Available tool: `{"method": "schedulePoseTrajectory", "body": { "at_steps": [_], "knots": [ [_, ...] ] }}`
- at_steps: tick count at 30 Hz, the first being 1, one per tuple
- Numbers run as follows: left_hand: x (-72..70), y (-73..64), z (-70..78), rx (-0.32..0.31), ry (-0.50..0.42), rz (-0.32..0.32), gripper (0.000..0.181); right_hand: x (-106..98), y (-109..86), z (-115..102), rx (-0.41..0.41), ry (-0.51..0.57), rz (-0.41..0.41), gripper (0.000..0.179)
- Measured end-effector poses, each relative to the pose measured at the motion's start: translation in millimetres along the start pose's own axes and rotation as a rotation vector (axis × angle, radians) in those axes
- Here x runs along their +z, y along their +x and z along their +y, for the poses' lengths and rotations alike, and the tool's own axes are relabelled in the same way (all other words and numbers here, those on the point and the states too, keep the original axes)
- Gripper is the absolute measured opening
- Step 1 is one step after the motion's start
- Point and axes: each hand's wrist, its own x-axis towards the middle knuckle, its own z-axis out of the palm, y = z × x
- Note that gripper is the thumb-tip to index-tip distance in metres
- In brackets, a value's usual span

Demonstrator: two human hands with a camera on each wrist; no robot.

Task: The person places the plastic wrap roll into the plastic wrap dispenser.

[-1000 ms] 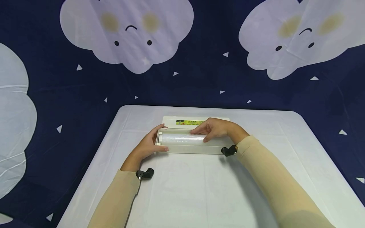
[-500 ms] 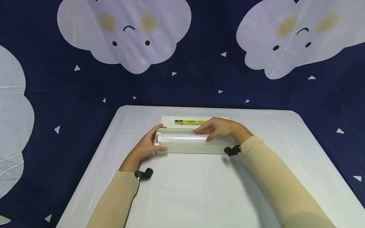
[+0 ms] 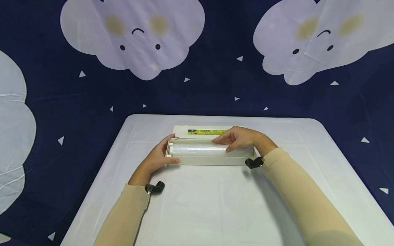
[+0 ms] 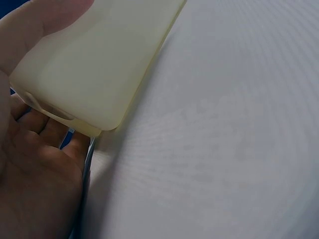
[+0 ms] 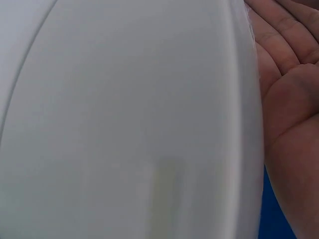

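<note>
An off-white cling film box [image 3: 209,161] lies open near the far part of the table, its lid [image 3: 181,130] tipped back. Inside it a roll of cling film [image 3: 194,149] stretches lengthwise. My left hand [image 3: 156,157] grips the box's left end, thumb on the front wall and fingers round the end. The left wrist view shows the same hold, with the box [image 4: 99,64] between thumb and fingers. From above, my right hand [image 3: 243,139] holds the roll towards its right part, thumb on the near side and fingers on the far side. Its palm [image 5: 294,129] appears beyond the box front [image 5: 124,109].
A white cloth covers the table [image 3: 191,205]. Behind it hangs a dark blue curtain [image 3: 221,85] with a cloud print. A yellow-green label [image 3: 206,132] marks the lid. Black wrist cameras [image 3: 155,187] sit on both wrists.
My right hand has slid a little to the right along the roll, baring more of its length and of the label. My left hand keeps its grip on the box end.
</note>
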Motion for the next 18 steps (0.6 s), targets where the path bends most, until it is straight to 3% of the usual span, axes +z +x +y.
{"method": "schedulePoseTrajectory", "body": {
  "at_steps": [18],
  "knots": [
    [0.1,1.0,-1.7,0.007,0.008,-0.005,0.12,-5,-27.3,10,-0.009,0.03,0.055,0.062]
  ]
}}
